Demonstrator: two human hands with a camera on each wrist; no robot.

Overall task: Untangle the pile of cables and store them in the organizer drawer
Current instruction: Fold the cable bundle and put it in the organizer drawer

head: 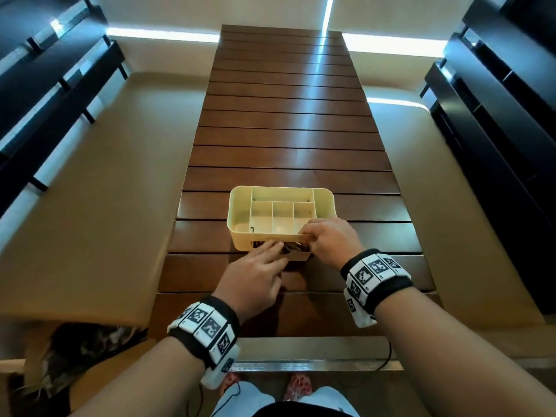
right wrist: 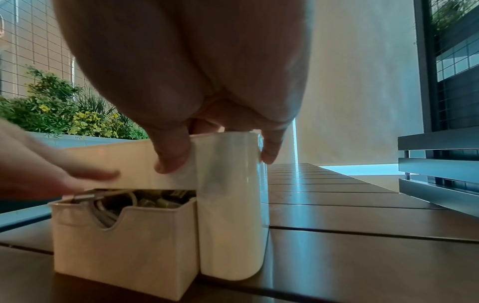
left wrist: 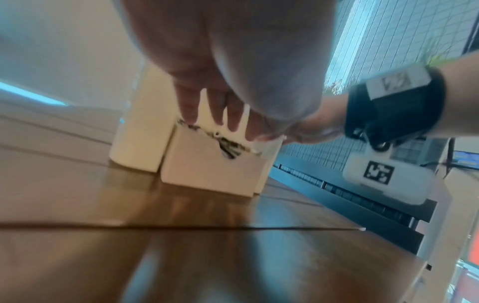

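A cream organizer (head: pixel 237 206) with open top compartments stands on the slatted wooden table (head: pixel 285 130). Its drawer (right wrist: pixel 124 256) is pulled partly out of the near face and holds coiled white and grey cables (right wrist: pixel 124 203). My left hand (head: pixel 261 263) reaches over the drawer with straight fingers (left wrist: pixel 215 110), their tips touching the cables (left wrist: pixel 228 147) at the drawer's top edge. My right hand (head: pixel 325 236) grips the organizer's near right corner, thumb (right wrist: pixel 171 155) on the front wall and fingers hooked over the rim. The drawer's far part is hidden inside the organizer.
The table runs far ahead beyond the organizer. Beige cushioned benches (head: pixel 90 206) flank it on both sides, with dark railings (head: pixel 496 130) behind them. A brown box with dark contents (head: pixel 84 350) sits at lower left. Green plants (right wrist: pixel 64 114) stand off to the left.
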